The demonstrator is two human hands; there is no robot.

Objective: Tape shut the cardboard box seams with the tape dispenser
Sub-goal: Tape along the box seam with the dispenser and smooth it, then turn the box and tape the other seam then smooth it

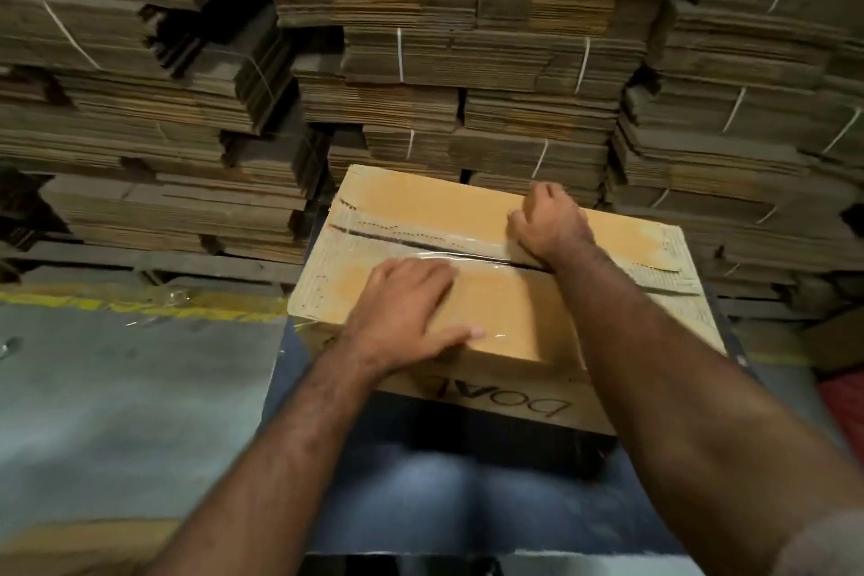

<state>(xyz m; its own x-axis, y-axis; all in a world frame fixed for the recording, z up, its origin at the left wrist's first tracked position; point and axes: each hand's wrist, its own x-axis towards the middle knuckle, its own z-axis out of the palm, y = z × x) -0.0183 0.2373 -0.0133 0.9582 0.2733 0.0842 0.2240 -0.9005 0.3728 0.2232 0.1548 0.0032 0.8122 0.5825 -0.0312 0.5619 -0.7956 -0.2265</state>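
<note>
Both forearms reach out from the camera over a lap in blue trousers (421,496), on which the cardboard box (514,318) rests. On the box's near flap the left hand (411,313) lies flat, fingers straight and pressing, thumb along the near edge. At the box's centre seam (421,243) the right hand (547,225) is curled over a strip of clear tape (467,260); whether it grips the tape dispenser I cannot tell, since none shows. Left of that hand the seam gapes dark under the glossy strip.

Risks, as I judge them: the flaps are not meeting, so tape laid now could bridge the gap and wrinkle, or stick to itself. With only a lap beneath, the box might tip or slide if the left hand eases. Torn, peeled liner beside the seam gives a poor hold, so the tape may lift. Beyond the box stand bundled stacks of flat cardboard (421,61).
</note>
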